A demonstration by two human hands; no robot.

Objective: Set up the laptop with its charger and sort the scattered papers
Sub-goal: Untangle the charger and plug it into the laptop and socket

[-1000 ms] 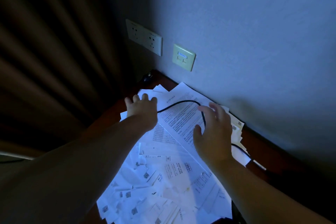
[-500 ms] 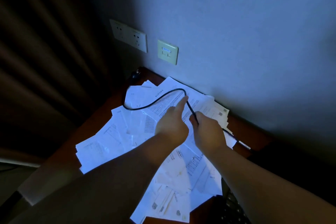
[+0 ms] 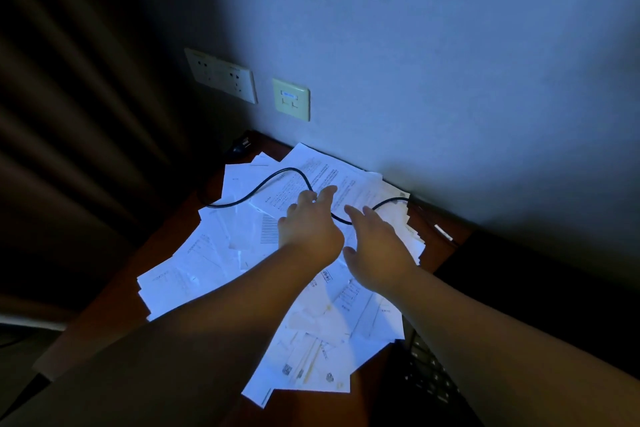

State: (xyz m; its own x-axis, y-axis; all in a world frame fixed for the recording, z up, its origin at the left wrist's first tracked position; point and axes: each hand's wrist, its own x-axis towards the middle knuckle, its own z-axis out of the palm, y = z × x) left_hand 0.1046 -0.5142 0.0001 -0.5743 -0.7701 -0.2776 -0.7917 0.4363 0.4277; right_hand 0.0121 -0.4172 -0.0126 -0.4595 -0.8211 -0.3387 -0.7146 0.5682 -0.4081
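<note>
Light: dim, bluish; detail is poor away from the papers.
Papers (image 3: 214, 253): loose, overlapping heap spread over most of the table (image 3: 114, 291), from the near edge up to the far wall.
Cable (image 3: 263, 185): black charger cord lying on top of the heap, running from the far left corner, arching over the top sheets, dipping between the hands, then curving away right along the wall.
Plug (image 3: 242, 144): dark shape at the far left corner of the table, below the wall socket (image 3: 221, 74); looks unplugged, hard to be sure.
Left hand (image 3: 308, 225): over the cable's arch, fingertips curled at the cord; whether it pinches the cord or only touches it I cannot tell.
Right hand (image 3: 377, 246): fingers spread and relaxed just above the sheets, beside the cable's dip, holding nothing.
Laptop (image 3: 429, 381): only a dark keyboard corner shows at the near right, partly under the papers.
Risk: lifting the cord could drag top sheets along and tip some off the table edge, since nothing pins them.
Risk: a tug may snag the cord's hidden right-hand run.
</note>
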